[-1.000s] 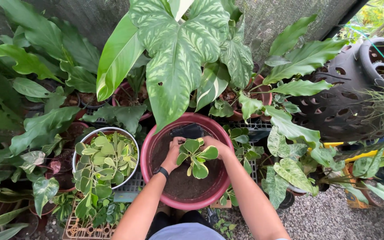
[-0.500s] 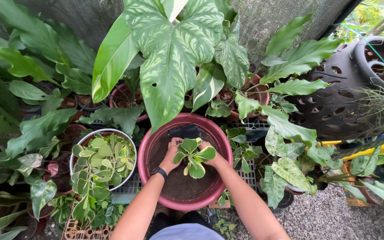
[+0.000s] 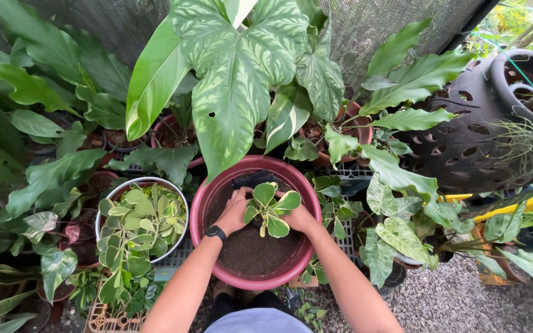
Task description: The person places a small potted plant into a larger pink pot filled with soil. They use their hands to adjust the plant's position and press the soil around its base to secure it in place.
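Note:
A small plant with variegated green and yellow leaves (image 3: 270, 209) stands in the dark soil of a large round red pot (image 3: 212, 192). My left hand (image 3: 234, 211), with a black band on its wrist, is cupped against the plant's left side at soil level. Pressed to the plant's right side is my right hand (image 3: 299, 217), partly hidden under the leaves. A small black plastic pot (image 3: 251, 179) lies on the soil at the far rim, just beyond my fingers.
A white-rimmed pot of variegated leaves (image 3: 142, 222) stands to the left. Big striped leaves (image 3: 237, 74) overhang the red pot from behind. Potted plants crowd both sides on plastic crates. A dark perforated jar (image 3: 476, 129) lies at right, gravel (image 3: 458, 302) at lower right.
Both hands have closed in tighter around the plant's base and shifted slightly toward me. The view has drifted a little, and the plant stands slightly more upright.

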